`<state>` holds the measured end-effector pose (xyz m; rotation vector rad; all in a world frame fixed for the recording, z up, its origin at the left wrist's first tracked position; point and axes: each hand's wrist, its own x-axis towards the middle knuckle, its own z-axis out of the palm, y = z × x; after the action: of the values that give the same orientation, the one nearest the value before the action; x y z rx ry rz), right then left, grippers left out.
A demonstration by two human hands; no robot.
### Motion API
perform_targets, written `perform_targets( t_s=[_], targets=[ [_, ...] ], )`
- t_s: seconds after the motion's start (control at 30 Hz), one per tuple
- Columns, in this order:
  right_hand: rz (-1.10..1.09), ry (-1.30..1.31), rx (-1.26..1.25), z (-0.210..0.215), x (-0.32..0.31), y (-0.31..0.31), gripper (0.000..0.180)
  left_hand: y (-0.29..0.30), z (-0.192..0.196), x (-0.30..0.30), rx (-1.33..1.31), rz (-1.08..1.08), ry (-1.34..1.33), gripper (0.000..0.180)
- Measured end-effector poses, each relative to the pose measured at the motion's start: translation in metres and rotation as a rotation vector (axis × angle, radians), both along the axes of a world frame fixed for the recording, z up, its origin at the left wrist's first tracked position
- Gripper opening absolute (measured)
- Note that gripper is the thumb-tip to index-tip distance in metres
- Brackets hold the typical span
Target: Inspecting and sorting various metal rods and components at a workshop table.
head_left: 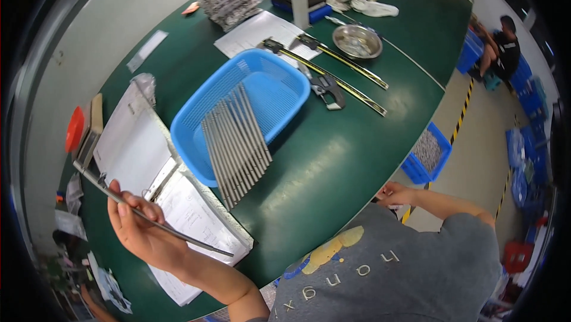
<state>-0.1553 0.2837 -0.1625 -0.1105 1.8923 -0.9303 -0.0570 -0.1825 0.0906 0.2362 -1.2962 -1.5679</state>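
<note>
My left hand is closed round a long thin metal rod, held aslant above an open ring binder with papers. At the table's near edge, by my shirt, is my right hand. Its fingers are curled in, and what they hold, if anything, cannot be made out. Several similar metal rods lie side by side in a row, leaning out over the near rim of a light blue plastic basket. The basket stands on the green table beyond the binder.
Behind the basket lie two digital calipers and a micrometer, beside a metal bowl. Stacked bagged parts sit at the back. On the floor to the right stands a blue crate of small parts; farther off, a person sits.
</note>
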Motion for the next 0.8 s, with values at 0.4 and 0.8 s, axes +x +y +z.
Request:
perform_targets(
  t_s=[0.4, 0.8],
  targets=[
    [-0.113, -0.269, 0.242, 0.043, -0.02, -0.022, 0.056, -0.019, 0.01, 0.008, -0.153, -0.048, -0.016, 0.037],
    [-0.549, -0.619, -0.844, 0.054, 0.032, 0.091, 0.076, -0.026, 0.005, 0.0, -0.097, 0.115, -0.105, 0.035]
  ],
)
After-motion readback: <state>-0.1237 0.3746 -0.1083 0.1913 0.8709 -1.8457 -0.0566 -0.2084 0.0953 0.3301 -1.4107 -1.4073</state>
